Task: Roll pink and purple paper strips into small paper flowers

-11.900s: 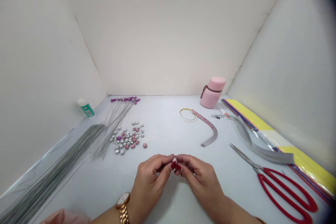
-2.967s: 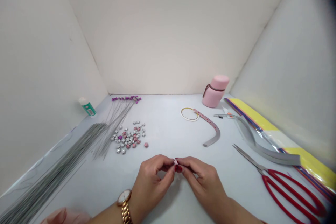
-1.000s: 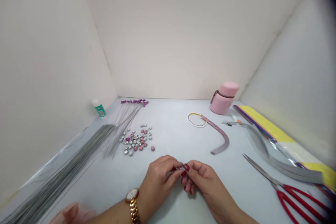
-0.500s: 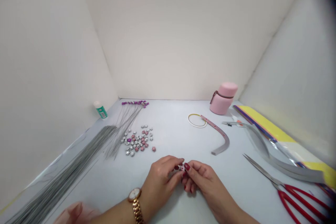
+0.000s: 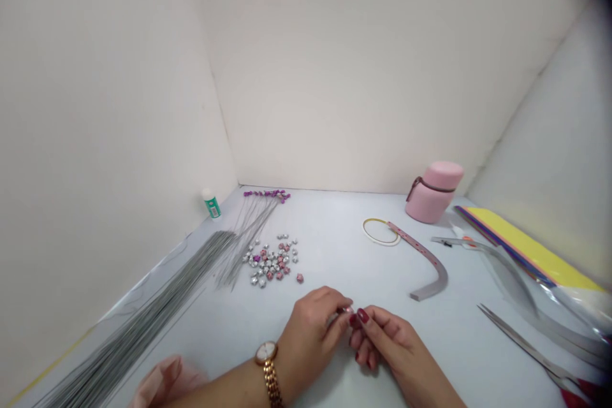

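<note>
My left hand (image 5: pixel 315 322), with a gold watch (image 5: pixel 266 353) on its wrist, pinches a small pale pink piece (image 5: pixel 345 310), mostly hidden by the fingers. My right hand (image 5: pixel 385 338) touches the left at the fingertips, its thumb and forefinger pressed together at the same small piece. Behind the left hand lies a pile of small silver and pink stars (image 5: pixel 272 262), with one purple star (image 5: pixel 257 258) among them. A lone pink star (image 5: pixel 299 278) sits nearest the hands. To the right, a curved pink and grey paper strip (image 5: pixel 423 252) rests beside a ring of thin strip (image 5: pixel 366 234).
Grey wires (image 5: pixel 157 312) run along the left, with purple-tipped stems (image 5: pixel 266 194) behind. A green and white bottle (image 5: pixel 211 204) stands at back left, a pink flask (image 5: pixel 433 194) at back right. Scissors (image 5: pixel 526 347), grey strips (image 5: pixel 514 277) and coloured sheets (image 5: pixel 521 239) lie right.
The view has turned left, so everything appears shifted right. The small piece between the fingertips is now more covered, and both hands remain together.
</note>
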`<state>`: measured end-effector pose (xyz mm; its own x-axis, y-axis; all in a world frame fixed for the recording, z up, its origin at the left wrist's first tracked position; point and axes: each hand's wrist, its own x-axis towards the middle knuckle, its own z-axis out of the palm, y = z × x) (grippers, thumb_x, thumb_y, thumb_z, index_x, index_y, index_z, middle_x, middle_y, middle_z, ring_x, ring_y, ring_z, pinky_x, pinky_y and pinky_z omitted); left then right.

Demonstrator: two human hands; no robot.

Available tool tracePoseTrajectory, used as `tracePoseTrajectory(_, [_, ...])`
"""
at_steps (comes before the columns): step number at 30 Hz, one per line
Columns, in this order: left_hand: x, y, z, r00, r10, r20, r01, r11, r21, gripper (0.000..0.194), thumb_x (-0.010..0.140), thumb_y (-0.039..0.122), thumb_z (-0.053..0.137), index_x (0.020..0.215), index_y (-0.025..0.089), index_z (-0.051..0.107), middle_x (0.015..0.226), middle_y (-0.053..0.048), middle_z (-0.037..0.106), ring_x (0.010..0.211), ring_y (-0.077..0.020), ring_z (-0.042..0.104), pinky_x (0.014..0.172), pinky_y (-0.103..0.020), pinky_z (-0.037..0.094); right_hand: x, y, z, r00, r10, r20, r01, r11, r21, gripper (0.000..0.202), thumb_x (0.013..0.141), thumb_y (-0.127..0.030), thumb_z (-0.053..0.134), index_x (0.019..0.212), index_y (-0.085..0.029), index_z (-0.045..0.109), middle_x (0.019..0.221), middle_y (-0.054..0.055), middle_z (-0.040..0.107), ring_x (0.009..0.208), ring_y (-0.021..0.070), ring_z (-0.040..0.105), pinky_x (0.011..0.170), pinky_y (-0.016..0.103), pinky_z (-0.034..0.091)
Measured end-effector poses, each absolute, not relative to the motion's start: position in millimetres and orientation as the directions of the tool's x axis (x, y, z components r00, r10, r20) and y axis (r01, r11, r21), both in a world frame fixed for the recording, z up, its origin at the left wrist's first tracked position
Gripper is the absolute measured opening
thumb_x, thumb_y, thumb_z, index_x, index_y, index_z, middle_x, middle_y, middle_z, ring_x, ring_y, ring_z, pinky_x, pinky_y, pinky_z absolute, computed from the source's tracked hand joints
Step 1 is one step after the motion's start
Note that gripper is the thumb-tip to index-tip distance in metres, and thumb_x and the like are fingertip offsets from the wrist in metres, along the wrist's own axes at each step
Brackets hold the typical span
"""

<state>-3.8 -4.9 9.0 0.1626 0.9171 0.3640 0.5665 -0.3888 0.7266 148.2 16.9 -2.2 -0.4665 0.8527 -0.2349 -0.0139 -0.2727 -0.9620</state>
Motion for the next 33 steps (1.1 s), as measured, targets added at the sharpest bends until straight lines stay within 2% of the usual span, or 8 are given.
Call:
tracePoseTrajectory(6, [-24.6, 9.9, 8.3, -0.235, 0.830, 0.505, 0.737, -0.187, 0.649, 0.035, 0.079, 0.012, 0.045, 0.113, 0.019, 0.047, 0.121, -0.011, 0.043, 0.116, -0.0235, 0.036, 0.096, -0.044, 0.030, 145.7, 12.2, -3.7, -0.430, 0.873, -0.231, 0.007, -0.252, -0.968, 0.032, 0.079, -0.043, 0.050, 0.073, -0.012, 0.056, 0.060, 0.003, 0.060, 0.046, 0.0084, 0.051, 0.045, 0.020, 0.035])
tracePoseTrajectory(9, [-25.3, 12.4, 1.9, -0.083, 0.875, 0.476, 0.774, -0.244, 0.583, 0.035, 0.079, 0.014, 0.044, 0.113, 0.021, 0.048, 0.128, -0.010, 0.039, 0.120, -0.0233, 0.033, 0.098, -0.045, 0.029, 150.2, 15.1, -2.5, -0.413, 0.897, -0.156, 0.061, -0.144, -0.988, 0.030, 0.081, -0.040, 0.047, 0.071, -0.013, 0.056, 0.061, 0.003, 0.061, 0.047, 0.0089, 0.052, 0.046, 0.020, 0.037])
tracePoseTrajectory(12, [-22.6, 12.2, -6.7, 0.185, 0.929, 0.322, 0.743, -0.346, 0.572, 0.032, 0.081, 0.015, 0.042, 0.111, 0.021, 0.050, 0.117, -0.007, 0.052, 0.109, -0.0195, 0.048, 0.094, -0.038, 0.039, 167.7, 30.5, 0.2, -0.265, 0.964, 0.016, 0.193, 0.069, -0.979, 0.025, 0.083, -0.036, 0.044, 0.076, -0.016, 0.057, 0.066, 0.003, 0.061, 0.055, 0.0115, 0.055, 0.052, 0.022, 0.043])
tracePoseTrajectory(15, [-21.4, 12.5, -13.1, 0.189, 0.939, 0.286, 0.780, -0.321, 0.537, 0.032, 0.081, 0.020, 0.043, 0.112, 0.019, 0.051, 0.118, -0.009, 0.052, 0.108, -0.0219, 0.048, 0.094, -0.041, 0.038, 196.4, 56.3, 3.0, -0.014, 0.970, 0.241, 0.505, 0.215, -0.836, 0.022, 0.083, -0.032, 0.040, 0.091, -0.018, 0.056, 0.080, 0.003, 0.062, 0.070, 0.0148, 0.059, 0.063, 0.024, 0.046])
tracePoseTrajectory(18, [-20.9, 13.0, -15.8, 0.197, 0.936, 0.292, 0.797, -0.326, 0.509, 0.032, 0.081, 0.021, 0.043, 0.112, 0.018, 0.052, 0.118, -0.010, 0.053, 0.108, -0.0224, 0.049, 0.094, -0.042, 0.038, 223.3, 85.0, 2.2, 0.165, 0.931, 0.326, 0.715, 0.115, -0.690, 0.033, 0.082, -0.034, 0.040, 0.109, -0.016, 0.046, 0.105, 0.011, 0.055, 0.086, 0.0207, 0.057, 0.070, 0.030, 0.045])
tracePoseTrajectory(23, [-18.0, 12.0, -15.0, 0.257, 0.911, 0.322, 0.778, -0.393, 0.490, 0.031, 0.080, 0.019, 0.044, 0.109, 0.020, 0.056, 0.113, -0.010, 0.056, 0.105, -0.0231, 0.051, 0.090, -0.042, 0.041, 243.1, 114.2, -5.2, 0.264, 0.924, 0.276, 0.792, -0.044, -0.610, 0.037, 0.076, -0.037, 0.048, 0.103, -0.011, 0.050, 0.100, 0.017, 0.053, 0.090, 0.0297, 0.053, 0.073, 0.038, 0.038])
tracePoseTrajectory(28, [-15.5, 8.2, -8.2, 0.290, 0.910, 0.297, 0.732, -0.411, 0.543, 0.028, 0.082, 0.020, 0.043, 0.106, 0.022, 0.057, 0.111, -0.009, 0.058, 0.102, -0.0222, 0.053, 0.089, -0.038, 0.042, 248.3, 114.9, -3.3, 0.271, 0.948, 0.168, 0.767, -0.107, -0.632, 0.007, 0.071, -0.023, 0.054, 0.067, -0.017, 0.053, 0.073, 0.009, 0.058, 0.079, 0.0255, 0.055, 0.064, 0.032, 0.035])
tracePoseTrajectory(33, [-13.2, 4.3, 2.8, 0.268, 0.921, 0.284, 0.626, -0.391, 0.675, 0.026, 0.083, 0.020, 0.042, 0.102, 0.024, 0.059, 0.106, -0.006, 0.059, 0.096, -0.0200, 0.055, 0.085, -0.032, 0.043, 232.6, 90.8, 8.6, 0.147, 0.988, 0.041, 0.616, -0.059, -0.786, 0.011, 0.075, -0.025, 0.046, 0.067, -0.018, 0.049, 0.060, 0.002, 0.057, 0.056, 0.0160, 0.054, 0.051, 0.026, 0.038])
